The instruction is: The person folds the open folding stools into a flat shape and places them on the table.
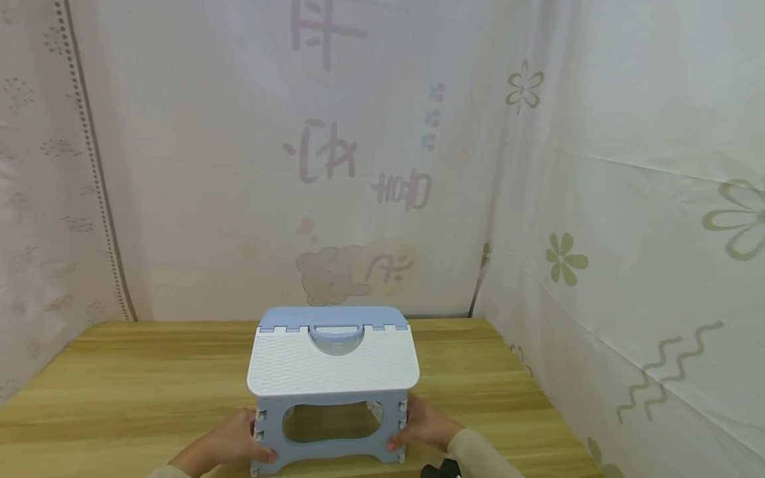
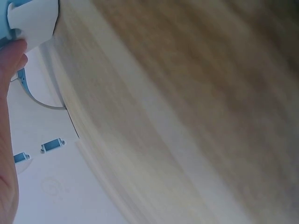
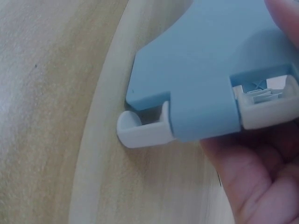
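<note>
A folding step stool (image 1: 333,372) stands unfolded near the table's front edge. Its seat is white with a blue back section and a carry handle, and a blue leg panel with a wide oval opening faces me. My left hand (image 1: 239,438) grips the left side of that panel, thumb on its front face. On the opposite side my right hand (image 1: 425,425) holds the panel's edge, also with the thumb in front. The right wrist view shows the blue panel (image 3: 201,70) with white hinge pieces between thumb and fingers. Fingers behind the panel are partly hidden.
The wood-grain table (image 1: 149,378) spreads out on both sides of the stool. Pale printed curtains (image 1: 239,166) hang behind it and along both sides. A small black object (image 1: 441,469) sits by the right sleeve.
</note>
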`<state>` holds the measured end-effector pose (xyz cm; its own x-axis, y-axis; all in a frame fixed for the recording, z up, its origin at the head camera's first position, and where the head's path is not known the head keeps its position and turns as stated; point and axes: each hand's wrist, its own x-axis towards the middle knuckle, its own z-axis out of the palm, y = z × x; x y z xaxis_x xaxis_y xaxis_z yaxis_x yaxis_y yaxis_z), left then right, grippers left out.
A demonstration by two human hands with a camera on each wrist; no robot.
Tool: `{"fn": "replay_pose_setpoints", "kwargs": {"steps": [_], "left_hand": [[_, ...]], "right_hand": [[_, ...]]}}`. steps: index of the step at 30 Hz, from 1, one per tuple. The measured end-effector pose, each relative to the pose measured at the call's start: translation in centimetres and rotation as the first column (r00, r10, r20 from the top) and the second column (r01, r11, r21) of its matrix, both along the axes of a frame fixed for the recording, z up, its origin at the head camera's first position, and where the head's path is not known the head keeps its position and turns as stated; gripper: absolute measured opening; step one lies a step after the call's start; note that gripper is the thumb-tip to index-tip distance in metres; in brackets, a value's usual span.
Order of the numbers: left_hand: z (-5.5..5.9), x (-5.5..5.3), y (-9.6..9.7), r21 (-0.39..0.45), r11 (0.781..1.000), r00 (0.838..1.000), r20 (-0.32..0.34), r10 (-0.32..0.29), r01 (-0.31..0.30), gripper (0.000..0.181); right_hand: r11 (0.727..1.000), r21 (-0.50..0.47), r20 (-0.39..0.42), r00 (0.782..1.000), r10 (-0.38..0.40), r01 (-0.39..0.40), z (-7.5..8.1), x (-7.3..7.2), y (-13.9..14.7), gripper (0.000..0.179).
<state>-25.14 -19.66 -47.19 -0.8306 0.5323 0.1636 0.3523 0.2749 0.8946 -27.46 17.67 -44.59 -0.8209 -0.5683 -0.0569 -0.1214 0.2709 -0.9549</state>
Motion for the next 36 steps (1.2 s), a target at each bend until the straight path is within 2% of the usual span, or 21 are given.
{"fn": "replay_pose_setpoints", "kwargs": {"steps": [4,17,27,36], "left_hand": [[-0.04,0.07,-0.07,-0.007,1.000,1.000,0.000,0.013,-0.013,0.028],[-0.18,-0.02,-0.06,0.012,1.000,1.000,0.008,-0.005,0.004,0.029],[-0.16,-0.05,-0.06,0.040,0.999,1.000,0.008,-0.030,0.030,0.029],[-0.31,-0.29,-0.13,0.023,0.999,1.000,-0.001,-0.030,0.030,0.029]], "right_hand": [[1.000,-0.006,0.004,1.000,0.000,0.000,0.02,-0.06,-0.15,0.071],[1.000,-0.004,0.008,1.000,0.000,0.000,-0.26,-0.11,-0.16,0.068],[1.000,-0.015,0.009,1.000,0.018,-0.018,-0.01,-0.11,-0.07,0.070],[1.000,-0.017,0.018,1.000,0.009,-0.008,-0.01,-0.14,0.02,0.075]]}}
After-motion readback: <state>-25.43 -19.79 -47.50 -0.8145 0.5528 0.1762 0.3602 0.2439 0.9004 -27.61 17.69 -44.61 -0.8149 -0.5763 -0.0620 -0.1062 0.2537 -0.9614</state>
